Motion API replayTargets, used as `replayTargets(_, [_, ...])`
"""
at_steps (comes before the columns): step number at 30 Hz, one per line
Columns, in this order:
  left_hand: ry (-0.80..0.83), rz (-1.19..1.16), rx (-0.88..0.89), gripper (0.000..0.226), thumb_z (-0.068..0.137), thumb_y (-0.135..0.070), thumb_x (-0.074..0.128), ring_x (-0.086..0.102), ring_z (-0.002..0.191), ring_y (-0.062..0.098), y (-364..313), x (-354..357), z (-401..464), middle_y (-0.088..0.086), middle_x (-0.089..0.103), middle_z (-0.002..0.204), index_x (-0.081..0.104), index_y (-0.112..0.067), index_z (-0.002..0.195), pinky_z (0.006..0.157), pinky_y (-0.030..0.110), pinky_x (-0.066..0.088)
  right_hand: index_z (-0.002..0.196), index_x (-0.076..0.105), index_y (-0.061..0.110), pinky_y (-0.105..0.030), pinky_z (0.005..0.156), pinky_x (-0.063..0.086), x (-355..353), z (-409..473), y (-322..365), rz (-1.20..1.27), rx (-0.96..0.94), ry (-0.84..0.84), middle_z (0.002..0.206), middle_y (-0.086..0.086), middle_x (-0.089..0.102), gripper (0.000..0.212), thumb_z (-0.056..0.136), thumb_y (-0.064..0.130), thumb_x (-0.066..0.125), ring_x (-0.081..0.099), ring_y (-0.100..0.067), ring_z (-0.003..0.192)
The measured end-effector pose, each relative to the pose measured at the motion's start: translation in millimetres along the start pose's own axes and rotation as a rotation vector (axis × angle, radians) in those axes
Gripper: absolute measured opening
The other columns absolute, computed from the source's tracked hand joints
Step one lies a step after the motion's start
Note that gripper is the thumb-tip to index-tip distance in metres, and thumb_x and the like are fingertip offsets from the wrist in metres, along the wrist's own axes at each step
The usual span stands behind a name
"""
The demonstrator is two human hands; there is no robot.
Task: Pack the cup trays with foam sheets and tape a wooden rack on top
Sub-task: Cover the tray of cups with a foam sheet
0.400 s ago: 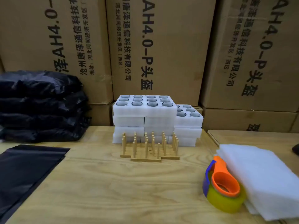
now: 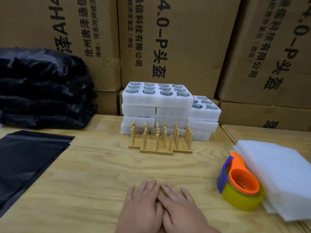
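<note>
Wooden table (image 2: 94, 174), cup trays (image 2: 157, 100) holding cups (image 2: 165, 93)

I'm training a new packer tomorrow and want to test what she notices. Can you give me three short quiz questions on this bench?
1. True or false: the tape dispenser leans against the pile of foam sheets.
2. Where do the wooden racks stand relative to the cup trays?
A. on top of them
B. in front of them, on the table
C. behind them
3. What do the left hand and right hand hold?

Key: 1 true. 2 B. 3 Nothing; both lie flat on the table, fingers overlapping.
</note>
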State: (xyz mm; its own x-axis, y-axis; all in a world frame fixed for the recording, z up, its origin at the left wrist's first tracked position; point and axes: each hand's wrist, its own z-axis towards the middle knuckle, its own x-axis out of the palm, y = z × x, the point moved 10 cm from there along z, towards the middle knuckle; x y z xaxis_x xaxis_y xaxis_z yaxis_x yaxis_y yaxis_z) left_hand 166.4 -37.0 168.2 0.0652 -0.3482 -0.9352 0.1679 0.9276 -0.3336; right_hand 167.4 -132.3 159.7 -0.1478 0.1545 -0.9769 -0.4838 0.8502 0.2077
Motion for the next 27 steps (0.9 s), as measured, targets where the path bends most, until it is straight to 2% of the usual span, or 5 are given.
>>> replayTargets(12, [0.072, -0.002, -0.117, 0.060, 0.102, -0.045, 0.022, -0.001, 0.157, 0.007, 20.8, 12.6, 39.0, -0.019, 0.009, 0.170, 0.016, -0.039, 0.161, 0.126, 0.047, -0.003, 0.157, 0.025, 0.042, -0.038, 0.126, 0.004, -7.5, 39.7, -18.8, 0.085, 0.005, -0.009, 0.168, 0.016, 0.019, 0.068, 0.090, 0.050, 0.024, 0.010, -0.007, 0.156])
replayTargets(16, [0.057, 0.019, -0.108, 0.064, 0.098, -0.051, 0.021, 0.000, 0.157, 0.008, 19.8, 13.2, 38.6, -0.018, 0.010, 0.170, 0.020, -0.036, 0.160, 0.126, 0.048, -0.002, 0.117, 0.070, 0.024, -0.036, 0.102, 0.049, -45.5, 54.6, -10.9, 0.083, -0.069, 0.174, 0.126, -0.003, 0.071, 0.031, 0.092, 0.030, 0.054, 0.062, -0.023, 0.120])
replayTargets(18, [0.046, 0.033, -0.103, 0.065, 0.098, -0.053, 0.022, 0.001, 0.157, 0.009, 19.2, 11.3, 38.3, -0.017, 0.011, 0.170, 0.022, -0.035, 0.160, 0.126, 0.049, -0.001, 0.087, 0.071, 0.021, -0.033, 0.077, 0.054, -104.3, 73.2, -11.2, 0.049, -0.062, 0.056, 0.088, 0.000, 0.075, 0.017, 0.092, 0.028, 0.057, 0.067, -0.021, 0.085])
replayTargets(21, [0.046, 0.033, -0.100, 0.067, 0.096, -0.053, 0.023, 0.000, 0.157, 0.009, 18.1, 9.9, 37.8, -0.017, 0.010, 0.170, 0.022, -0.035, 0.160, 0.125, 0.048, -0.002, 0.085, 0.071, 0.019, -0.030, 0.066, 0.047, -206.0, 100.3, -14.2, 0.000, -0.046, -0.278, 0.074, 0.006, 0.068, 0.019, 0.093, 0.025, 0.056, 0.063, -0.020, 0.074])
replayTargets(27, [0.047, 0.027, -0.095, 0.069, 0.095, -0.055, 0.019, -0.002, 0.157, 0.008, 19.3, 12.5, 37.9, -0.019, 0.006, 0.170, 0.018, -0.036, 0.161, 0.125, 0.048, -0.005, 0.124, 0.059, 0.028, -0.040, 0.087, 0.050, -298.8, 155.5, -51.0, -0.108, 0.100, -0.486, 0.112, 0.002, 0.059, 0.036, 0.089, 0.036, 0.054, 0.056, -0.026, 0.108])
